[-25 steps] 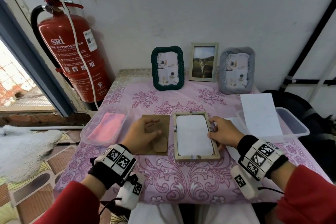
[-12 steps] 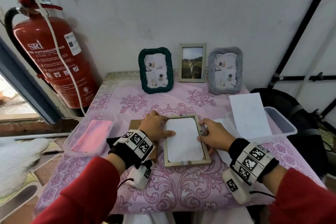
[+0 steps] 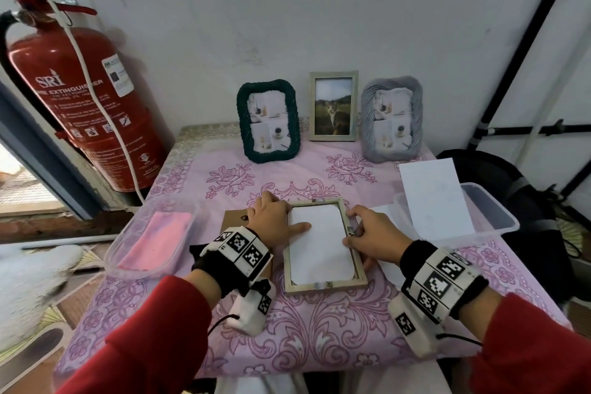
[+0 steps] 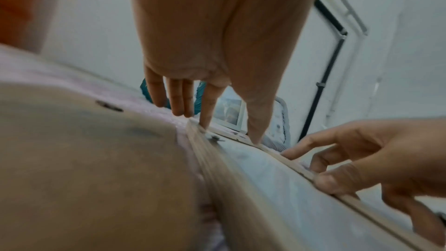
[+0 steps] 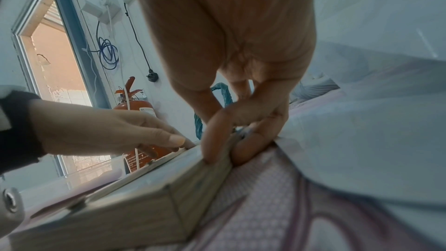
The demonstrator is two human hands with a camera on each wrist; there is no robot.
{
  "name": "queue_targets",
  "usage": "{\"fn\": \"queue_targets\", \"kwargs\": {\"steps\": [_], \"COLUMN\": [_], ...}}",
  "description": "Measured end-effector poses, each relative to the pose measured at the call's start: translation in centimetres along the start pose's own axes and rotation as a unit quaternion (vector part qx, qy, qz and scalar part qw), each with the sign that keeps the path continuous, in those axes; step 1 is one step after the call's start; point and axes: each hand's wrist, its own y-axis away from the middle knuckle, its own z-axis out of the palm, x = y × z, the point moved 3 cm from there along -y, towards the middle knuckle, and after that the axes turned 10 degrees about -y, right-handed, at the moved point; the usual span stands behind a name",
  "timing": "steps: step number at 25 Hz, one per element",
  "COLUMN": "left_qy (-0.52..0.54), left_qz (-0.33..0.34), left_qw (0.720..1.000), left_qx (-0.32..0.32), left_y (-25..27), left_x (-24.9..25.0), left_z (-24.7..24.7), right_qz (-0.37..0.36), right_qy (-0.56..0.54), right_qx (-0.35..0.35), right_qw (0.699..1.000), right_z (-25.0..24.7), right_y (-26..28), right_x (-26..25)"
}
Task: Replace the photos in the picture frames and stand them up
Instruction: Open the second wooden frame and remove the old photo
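A light wooden picture frame (image 3: 326, 285) lies face down in the middle of the pink tablecloth, with a white photo back (image 3: 319, 243) set inside it. My left hand (image 3: 275, 221) rests with straight fingers on the frame's far left corner, its thumb lying on the white sheet. My right hand (image 3: 371, 233) pinches the frame's right rail; in the right wrist view the thumb and fingers (image 5: 217, 140) curl round that rail (image 5: 120, 203). A brown backing board (image 3: 233, 221) lies left of the frame, partly under my left wrist.
Three frames stand at the back wall: green rope (image 3: 268, 121), wooden with a cat photo (image 3: 333, 105), grey rope (image 3: 391, 123). A clear tub (image 3: 492, 217) with white sheets sits right; another tub (image 3: 128, 253) with pink cloth sits left. A fire extinguisher (image 3: 76, 99) stands far left.
My left hand has moved right off the brown backing board onto the frame's left edge, its thumb now on the white sheet. My right hand keeps its hold on the right rail.
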Motion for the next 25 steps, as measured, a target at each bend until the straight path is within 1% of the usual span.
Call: {"fn": "queue_targets", "kwargs": {"steps": [2,4,6,8,10,12,13,15,17,20,22,23,25], "left_qy": [0.088,0.183,0.301,0.380,0.419,0.445,0.453,0.476,0.500,0.501,0.509,0.516,0.526], "left_qz": [-0.022,-0.006,0.032,0.061,0.083,0.090,0.089,0.077,0.058,0.047,0.049,0.051,0.054], "left_qw": [0.996,0.982,0.952,0.923,0.904,0.886,0.880,0.867,0.857,0.861,0.858,0.854,0.849], "left_qx": [0.020,0.045,0.044,0.016,-0.034,-0.091,-0.110,-0.123,-0.105,-0.072,-0.053,-0.041,-0.015], "left_y": [-0.4,-0.5,0.0,0.7,1.4,2.1,2.4,2.6,2.7,2.8,3.0,3.1,3.2], "left_x": [-0.4,-0.7,-0.6,-0.4,-0.3,0.0,0.1,-0.1,-0.6,-1.4,-1.7,-1.9,-2.0], "left_z": [-0.2,-0.4,-0.6,-0.7,-0.6,-0.2,0.0,0.6,0.9,0.7,0.2,-0.1,-0.7], "right_qz": [0.001,-0.003,-0.006,-0.004,-0.003,-0.003,-0.002,0.001,0.002,0.009,0.011,0.003,-0.041], "right_qy": [-0.014,-0.014,-0.015,-0.021,-0.027,-0.037,-0.040,-0.047,-0.060,-0.087,-0.095,-0.094,-0.063], "right_qx": [-0.003,0.000,0.001,-0.002,-0.001,0.000,0.000,-0.003,-0.003,-0.012,-0.012,-0.005,0.022], "right_qw": [1.000,1.000,1.000,1.000,1.000,0.999,0.999,0.999,0.998,0.996,0.995,0.996,0.997], "right_z": [0.1,0.0,0.0,0.0,-0.1,-0.2,-0.2,-0.2,-0.1,-0.2,-0.4,-0.5,-1.3], "right_y": [0.0,0.1,0.1,0.2,0.3,0.4,0.5,0.7,0.7,1.0,1.5,1.9,2.5], "right_x": [0.0,0.0,0.0,-0.1,-0.1,0.0,0.0,-0.1,-0.1,-0.2,-0.4,-0.6,-1.2]}}
